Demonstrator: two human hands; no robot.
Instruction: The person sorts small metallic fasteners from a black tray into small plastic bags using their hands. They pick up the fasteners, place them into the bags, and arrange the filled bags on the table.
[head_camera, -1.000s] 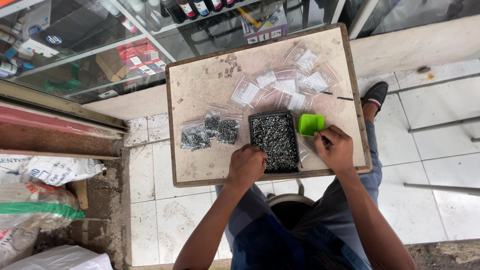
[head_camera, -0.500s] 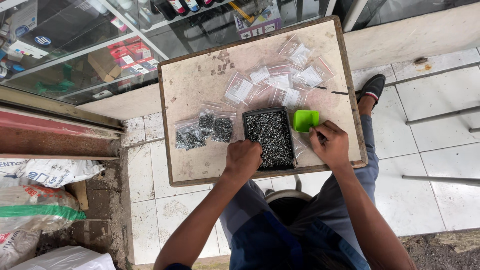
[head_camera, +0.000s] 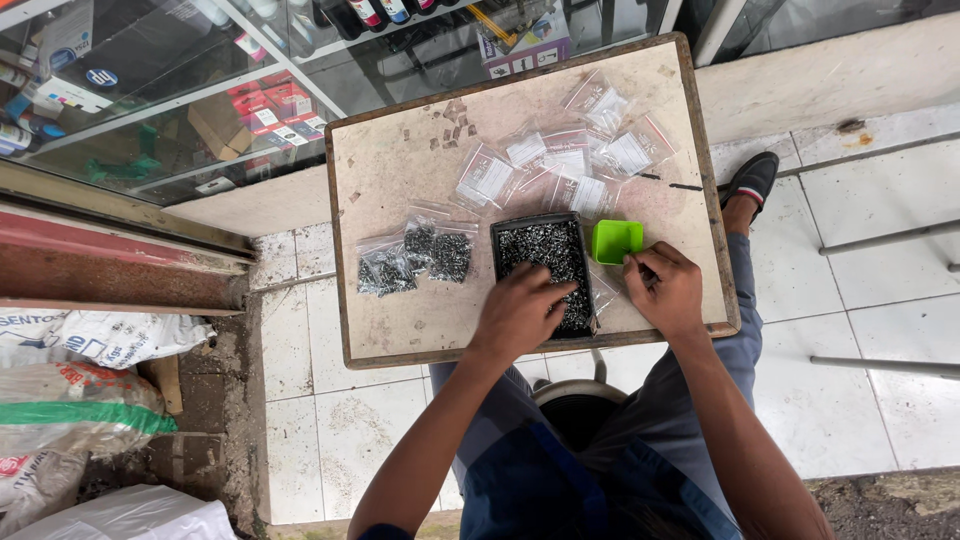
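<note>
Two hands at the board's (head_camera: 400, 170) near edge: left hand (head_camera: 520, 310) digs into the black tray of screws (head_camera: 545, 255), fingers curled, grip on screws can't tell. Right hand (head_camera: 665, 290) pinches together on something small beside the green cup (head_camera: 615, 240). Risk: tray nudged off the near edge, screws scatter. Filled bags (head_camera: 415, 258) left, empty bags (head_camera: 570, 165) crowd the far side.

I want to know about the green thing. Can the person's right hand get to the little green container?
Probably yes. The right hand sits just below the green container on the board, apart from it, and nothing lies between them.
</note>
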